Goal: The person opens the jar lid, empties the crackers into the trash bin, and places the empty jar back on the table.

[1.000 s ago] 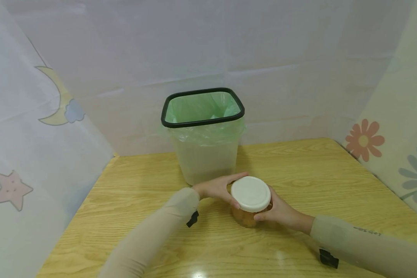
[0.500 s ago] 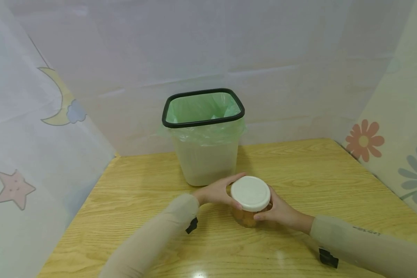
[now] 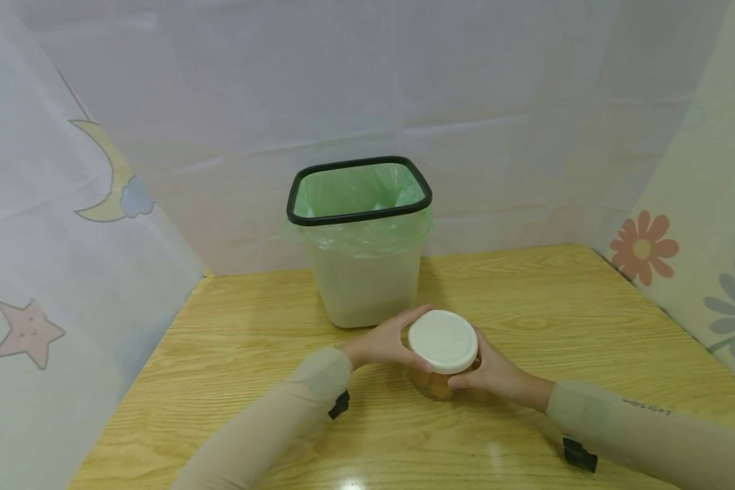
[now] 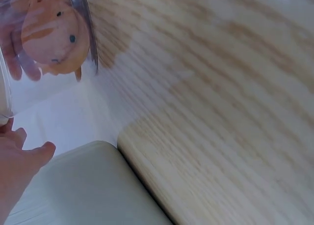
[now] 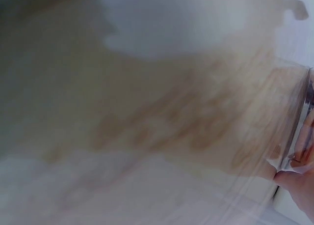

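A clear jar (image 3: 431, 386) with a white lid (image 3: 442, 341) stands upright on the wooden table, held between both hands in the head view. From the left, my left hand (image 3: 387, 341) curls its thumb and fingers around the lid's edge. My right hand (image 3: 496, 372) grips the jar from the right, just under the lid. Through the jar's wall the left wrist view shows an orange item (image 4: 56, 36) with small dark spots inside. At the right edge of the right wrist view, part of the right hand (image 5: 299, 185) touches the clear wall.
Behind the hands, a pale bin (image 3: 367, 279) with a black rim and green liner stands on the wooden table (image 3: 527, 292). Cloth walls with moon, star and flower prints enclose the table at the back and both sides.
The fingers of my left hand have shifted slightly along the lid's front edge. My right hand and the jar look nearly unmoved.
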Demonstrator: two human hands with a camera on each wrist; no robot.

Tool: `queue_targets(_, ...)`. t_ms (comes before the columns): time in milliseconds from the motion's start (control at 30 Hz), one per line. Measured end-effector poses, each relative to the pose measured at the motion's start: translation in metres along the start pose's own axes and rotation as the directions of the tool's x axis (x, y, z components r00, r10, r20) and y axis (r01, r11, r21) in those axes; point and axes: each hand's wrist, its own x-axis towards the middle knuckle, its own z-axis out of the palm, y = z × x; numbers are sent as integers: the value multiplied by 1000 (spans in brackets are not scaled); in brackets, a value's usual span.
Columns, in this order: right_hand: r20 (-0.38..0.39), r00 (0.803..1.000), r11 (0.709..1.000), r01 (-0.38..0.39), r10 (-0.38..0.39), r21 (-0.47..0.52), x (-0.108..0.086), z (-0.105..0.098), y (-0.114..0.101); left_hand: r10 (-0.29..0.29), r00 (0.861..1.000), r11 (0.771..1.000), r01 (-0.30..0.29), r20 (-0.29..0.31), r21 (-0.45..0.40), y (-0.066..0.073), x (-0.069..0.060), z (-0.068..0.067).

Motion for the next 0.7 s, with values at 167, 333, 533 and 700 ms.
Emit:
queue_targets(167, 10, 1000, 1000, 12, -12, 1, 0, -1, 1, 2, 1000, 1000, -2, -26, -18, -1, -2, 4)
queue_targets(333, 5, 1000, 1000, 8, -8, 6, 0, 0, 2, -14, 998, 1000, 12, -59, -26, -1, -3, 7)
queue_targets(533, 2, 1000, 1000, 0, 0, 6, 0, 0, 1, -38, 996, 999, 35, -76, -41, 2, -6, 10)
queue_targets(700, -3, 1000, 1000, -2, 2, -8, 0, 0, 0, -51, 995, 998, 47, -83, -49, 5, -9, 11)
